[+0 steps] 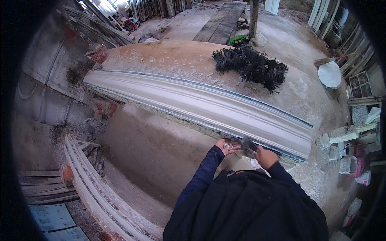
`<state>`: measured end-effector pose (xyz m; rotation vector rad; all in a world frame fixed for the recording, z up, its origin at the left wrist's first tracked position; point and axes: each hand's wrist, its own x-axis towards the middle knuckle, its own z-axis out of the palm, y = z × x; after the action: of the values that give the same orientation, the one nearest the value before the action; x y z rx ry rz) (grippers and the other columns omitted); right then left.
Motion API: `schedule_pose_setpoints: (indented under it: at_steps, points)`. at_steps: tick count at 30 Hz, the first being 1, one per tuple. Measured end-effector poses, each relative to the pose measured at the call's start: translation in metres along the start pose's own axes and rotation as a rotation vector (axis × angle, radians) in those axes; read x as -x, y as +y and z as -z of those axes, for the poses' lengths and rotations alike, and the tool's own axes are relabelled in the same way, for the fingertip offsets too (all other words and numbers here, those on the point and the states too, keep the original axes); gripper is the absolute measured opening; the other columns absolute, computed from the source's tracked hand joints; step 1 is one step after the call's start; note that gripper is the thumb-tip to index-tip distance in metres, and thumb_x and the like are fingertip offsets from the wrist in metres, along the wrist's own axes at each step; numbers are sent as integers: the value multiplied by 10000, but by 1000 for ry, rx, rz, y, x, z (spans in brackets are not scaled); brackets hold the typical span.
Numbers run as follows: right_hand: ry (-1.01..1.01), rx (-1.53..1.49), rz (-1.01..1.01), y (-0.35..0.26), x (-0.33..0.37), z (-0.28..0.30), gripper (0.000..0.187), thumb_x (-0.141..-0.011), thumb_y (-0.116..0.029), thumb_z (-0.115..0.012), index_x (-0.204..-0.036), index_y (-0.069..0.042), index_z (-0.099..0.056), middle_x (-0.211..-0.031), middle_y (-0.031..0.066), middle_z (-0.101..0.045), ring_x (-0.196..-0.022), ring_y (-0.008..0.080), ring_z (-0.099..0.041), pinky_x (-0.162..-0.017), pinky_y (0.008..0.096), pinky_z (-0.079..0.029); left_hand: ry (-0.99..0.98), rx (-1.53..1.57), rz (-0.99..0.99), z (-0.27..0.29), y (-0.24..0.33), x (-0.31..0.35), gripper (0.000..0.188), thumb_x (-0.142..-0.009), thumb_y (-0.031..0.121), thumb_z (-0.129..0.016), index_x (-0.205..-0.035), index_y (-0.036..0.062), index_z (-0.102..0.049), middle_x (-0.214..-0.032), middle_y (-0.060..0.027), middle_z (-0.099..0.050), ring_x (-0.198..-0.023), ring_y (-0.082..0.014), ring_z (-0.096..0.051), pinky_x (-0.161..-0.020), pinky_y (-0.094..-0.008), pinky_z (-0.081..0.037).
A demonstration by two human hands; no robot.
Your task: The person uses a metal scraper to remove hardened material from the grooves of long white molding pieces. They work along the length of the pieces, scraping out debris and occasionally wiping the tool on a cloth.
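A long white moulding [201, 104] with lengthwise ridges lies in a mould with blue edges, slanting from far left to near right. At its near edge, my left hand [229, 147] is palm up with fingers stretched out, and small white crumbs lie on the palm. Just right of it, my right hand [266, 157] is closed round a dark scraper [249, 143] with a flat, wide end. Motion blurs the scraper, which is close to the left fingertips and the mould's edge; whether it touches either I cannot tell.
Beyond the moulding lies a bundle of black bristly fibre [251, 66], with white crumbs scattered beside it. A second long moulding-like piece [100, 193] stands at lower left. A post [253, 18] and dark planks [219, 24] are at the back. A white round basin [329, 75] stands far right.
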<state>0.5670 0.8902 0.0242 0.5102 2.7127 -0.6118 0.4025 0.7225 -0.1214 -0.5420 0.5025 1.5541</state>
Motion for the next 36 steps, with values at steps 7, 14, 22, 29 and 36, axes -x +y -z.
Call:
schedule_pose_setpoints:
  at_steps: [7, 14, 22, 29, 36]
  points:
    - [22, 10, 45, -46, -33, -23, 322, -859, -368, -451, -946, -58, -451, -707, 191, -608, -678, 367, -596, -583, 478, -456, 99, -87, -15, 3, 18, -1, 509, -884, 294, -223, -1186, -79, -394, -1149, -300, -476, -1024, -448, -508, -838, -513, -460]
    - [-33, 14, 15, -40, -18, -7, 302, -862, -354, -450, -944, -63, -452, -688, 192, -604, -652, 371, -594, -562, 479, -453, -23, -7, -52, 29, 34, 15, 489, -875, 285, -271, -1159, -82, -425, -1105, -284, -511, -994, -446, -525, -809, -514, -479]
    - [-6, 8, 56, -71, -40, -16, 306, -859, -351, -454, -895, -46, -450, -672, 192, -599, -643, 364, -594, -547, 475, -453, 102, -38, -134, 10, 33, 36, 494, -874, 282, -275, -1134, -100, -447, -1092, -262, -532, -966, -409, -553, -817, -508, -470]
    - [71, 9, 112, -88, -77, -32, 315, -855, -365, -458, -894, -52, -467, -679, 192, -602, -643, 371, -593, -545, 482, -450, 53, -119, -154, 19, 51, 38, 512, -858, 284, -275, -1124, -121, -442, -1117, -294, -505, -1004, -402, -537, -856, -497, -451]
    - [-40, 28, 76, -82, -59, -13, 348, -855, -392, -456, -940, -56, -477, -689, 190, -603, -661, 376, -588, -569, 479, -447, -177, 59, -22, 51, 71, 43, 520, -844, 282, -283, -1124, -131, -432, -1138, -314, -480, -1029, -393, -526, -860, -494, -449]
